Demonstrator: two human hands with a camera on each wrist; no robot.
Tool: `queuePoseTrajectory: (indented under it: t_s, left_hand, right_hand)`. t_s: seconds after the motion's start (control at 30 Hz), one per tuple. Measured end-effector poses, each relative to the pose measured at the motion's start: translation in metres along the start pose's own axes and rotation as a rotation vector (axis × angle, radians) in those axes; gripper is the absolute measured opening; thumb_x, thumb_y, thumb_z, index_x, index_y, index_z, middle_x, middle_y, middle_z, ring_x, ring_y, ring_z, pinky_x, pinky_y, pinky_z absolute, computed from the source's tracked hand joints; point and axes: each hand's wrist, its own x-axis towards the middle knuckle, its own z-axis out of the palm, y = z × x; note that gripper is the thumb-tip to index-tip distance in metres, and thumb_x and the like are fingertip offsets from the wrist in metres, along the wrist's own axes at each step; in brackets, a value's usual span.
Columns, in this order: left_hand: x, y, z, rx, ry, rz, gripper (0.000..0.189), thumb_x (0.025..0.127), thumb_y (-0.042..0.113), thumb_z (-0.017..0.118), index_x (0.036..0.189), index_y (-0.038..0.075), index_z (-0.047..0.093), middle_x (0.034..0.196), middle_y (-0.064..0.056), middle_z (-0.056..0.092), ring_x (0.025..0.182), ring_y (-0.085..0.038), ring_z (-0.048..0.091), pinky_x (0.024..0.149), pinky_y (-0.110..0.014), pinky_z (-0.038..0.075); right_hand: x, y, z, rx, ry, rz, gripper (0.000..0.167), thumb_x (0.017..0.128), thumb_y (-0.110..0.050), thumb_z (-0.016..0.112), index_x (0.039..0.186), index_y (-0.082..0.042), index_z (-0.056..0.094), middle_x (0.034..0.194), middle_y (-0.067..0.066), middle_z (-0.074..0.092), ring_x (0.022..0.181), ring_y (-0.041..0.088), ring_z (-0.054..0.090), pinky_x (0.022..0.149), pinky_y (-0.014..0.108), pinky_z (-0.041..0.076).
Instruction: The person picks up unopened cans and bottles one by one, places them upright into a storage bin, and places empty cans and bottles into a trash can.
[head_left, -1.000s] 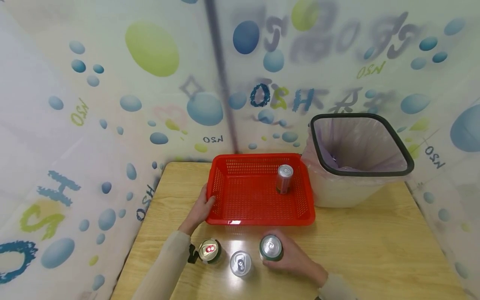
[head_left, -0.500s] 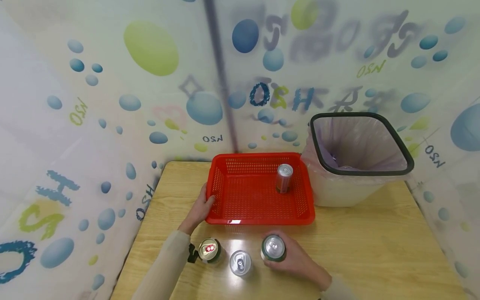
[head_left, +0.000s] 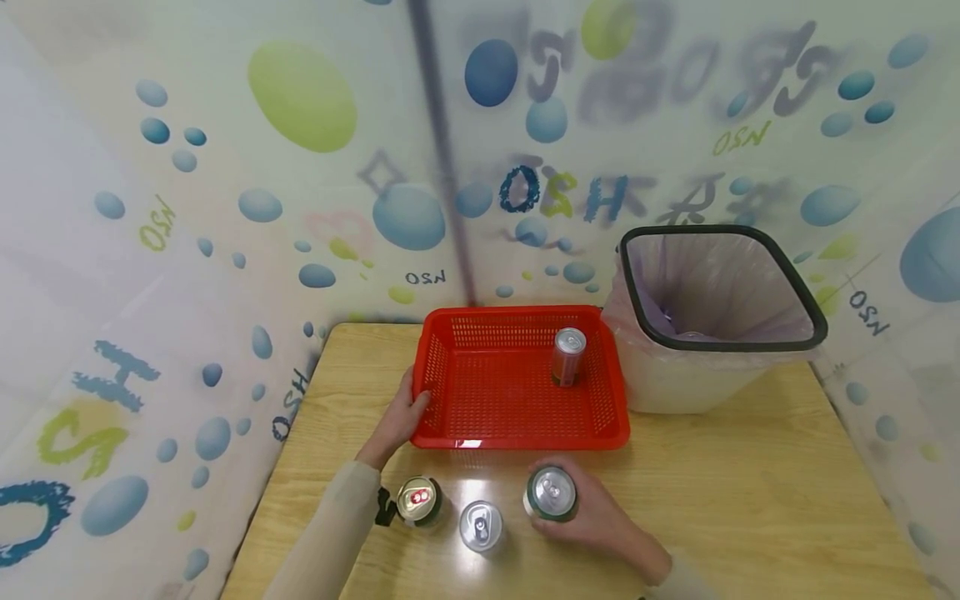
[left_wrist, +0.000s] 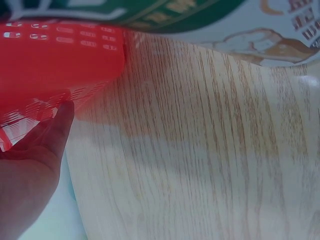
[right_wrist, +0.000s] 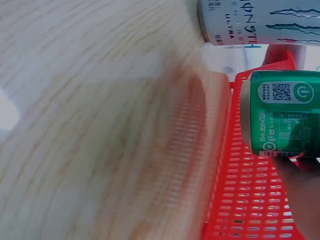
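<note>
My right hand (head_left: pixel 592 508) grips a green drink can (head_left: pixel 554 493) with a silver top. The right wrist view shows this green can's printed side, with the can raised off the table. At the left end of the red perforated basket (head_left: pixel 487 446), my left hand (head_left: pixel 397 421) holds the rim, thumb over the edge. Inside the basket, toward its right end, stands a pinkish can (head_left: pixel 568 358). Between my forearms are a white Monster can (right_wrist: pixel 260 20) and a green-and-white can (head_left: pixel 418 502) with a gold top and red tab, close to my left wrist.
To the right of the basket stands a pale bin (head_left: pixel 675 387) with a black rim and a thin plastic liner. The wooden table (head_left: pixel 750 500) extends right and toward me. A patterned curtain (head_left: pixel 337 250) encloses its back and sides.
My right hand has shifted slightly right and forward with the green can in its grip. My left hand, the basket and the other cans have stayed put.
</note>
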Motion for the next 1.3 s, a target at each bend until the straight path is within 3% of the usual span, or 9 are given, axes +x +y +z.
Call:
queuePoseTrajectory:
  t_s: [0.23, 0.5, 0.67, 0.97, 1.1, 1.3]
  left_hand:
    - [0.002, 0.0, 0.001, -0.004, -0.006, 0.014, 0.061, 0.107, 0.003, 0.041, 0.161, -0.001, 0.013, 0.139, -0.035, 0.048, 0.112, -0.047, 0.062, 0.092, -0.056, 0.056]
    - [0.001, 0.001, 0.001, 0.009, -0.001, 0.02, 0.061, 0.107, 0.003, 0.041, 0.161, -0.003, 0.013, 0.138, -0.035, 0.049, 0.111, -0.046, 0.062, 0.092, -0.056, 0.056]
    - [0.001, -0.001, 0.001, 0.019, 0.008, 0.008, 0.061, 0.107, 0.003, 0.043, 0.161, 0.0, 0.015, 0.136, -0.034, 0.051, 0.109, -0.044, 0.063, 0.091, -0.054, 0.057]
    - [-0.001, 0.001, 0.0, -0.007, 0.001, 0.026, 0.061, 0.107, 0.003, 0.042, 0.161, -0.001, 0.014, 0.136, -0.035, 0.05, 0.109, -0.047, 0.063, 0.089, -0.056, 0.057]
    - [-0.001, 0.001, -0.001, -0.024, -0.001, 0.013, 0.062, 0.108, 0.005, 0.042, 0.162, 0.0, 0.013, 0.138, -0.034, 0.049, 0.11, -0.048, 0.063, 0.09, -0.058, 0.056]
    - [-0.001, 0.0, -0.001, -0.025, -0.007, 0.008, 0.062, 0.108, 0.006, 0.043, 0.162, 0.0, 0.013, 0.138, -0.034, 0.049, 0.11, -0.046, 0.063, 0.089, -0.057, 0.057]
  right_hand:
    - [0.001, -0.011, -0.008, -0.024, 0.026, -0.021, 0.066, 0.077, -0.02, 0.093, 0.132, -0.02, 0.057, 0.127, -0.001, 0.068, 0.115, 0.014, 0.064, 0.102, 0.032, 0.051]
    - [0.007, -0.03, -0.023, -0.043, 0.089, -0.103, 0.073, 0.073, -0.012, 0.094, 0.134, -0.016, 0.054, 0.129, 0.003, 0.067, 0.118, 0.017, 0.063, 0.104, 0.031, 0.05]
    - [0.013, -0.04, -0.033, -0.026, 0.139, -0.064, 0.072, 0.075, -0.012, 0.093, 0.135, -0.018, 0.054, 0.13, -0.001, 0.067, 0.119, 0.015, 0.062, 0.104, 0.03, 0.05]
    - [0.027, -0.045, -0.044, 0.014, 0.271, -0.014, 0.071, 0.076, -0.008, 0.091, 0.136, -0.017, 0.053, 0.132, 0.005, 0.067, 0.119, 0.011, 0.061, 0.102, 0.025, 0.049]
    - [0.035, -0.046, -0.051, 0.012, 0.297, -0.032, 0.072, 0.077, -0.005, 0.089, 0.137, -0.013, 0.052, 0.132, 0.006, 0.066, 0.119, 0.012, 0.06, 0.101, 0.024, 0.049]
    - [0.05, -0.048, -0.06, -0.004, 0.315, 0.039, 0.072, 0.078, -0.01, 0.089, 0.139, -0.015, 0.049, 0.135, -0.002, 0.062, 0.122, 0.014, 0.056, 0.097, 0.026, 0.052]
